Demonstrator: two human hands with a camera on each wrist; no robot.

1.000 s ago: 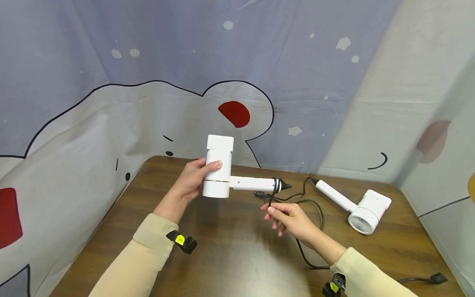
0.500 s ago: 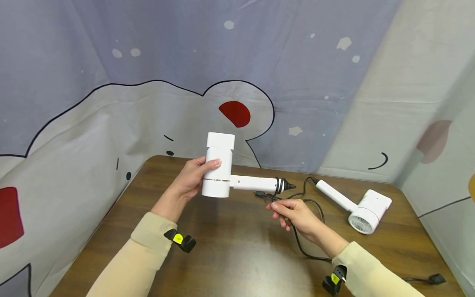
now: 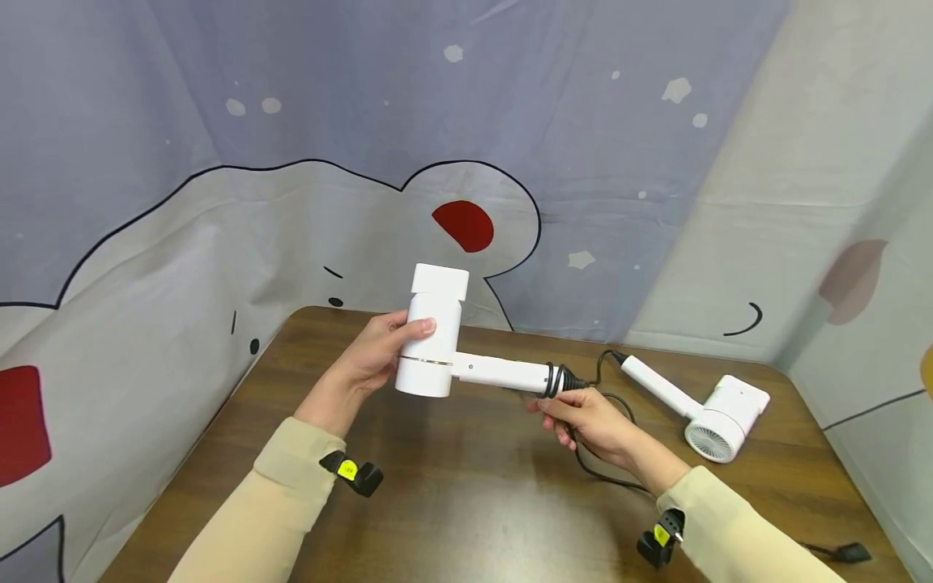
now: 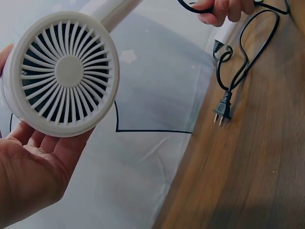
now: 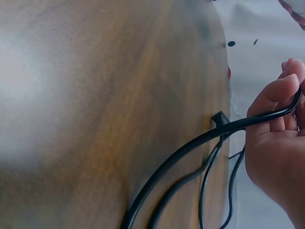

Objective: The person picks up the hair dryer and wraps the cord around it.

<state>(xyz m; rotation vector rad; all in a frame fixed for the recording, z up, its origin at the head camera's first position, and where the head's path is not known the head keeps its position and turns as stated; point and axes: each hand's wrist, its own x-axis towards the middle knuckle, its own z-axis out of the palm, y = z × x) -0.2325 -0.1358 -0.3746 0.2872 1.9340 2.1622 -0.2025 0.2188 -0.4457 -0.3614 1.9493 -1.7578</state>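
Yellow wrist labels (image 3: 348, 470) are illegible; the left hand (image 3: 377, 352) grips a white dryer (image 3: 445, 336), the right hand (image 3: 594, 423) pinches its black cord (image 5: 190, 144).

The head view looks forward and down at the brown, round-cornered wood-grain table (image 3: 452, 494), which both closer wrist views share.

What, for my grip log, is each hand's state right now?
Left hand: holding a white hair dryer by its body.
Right hand: pinching a black cord.
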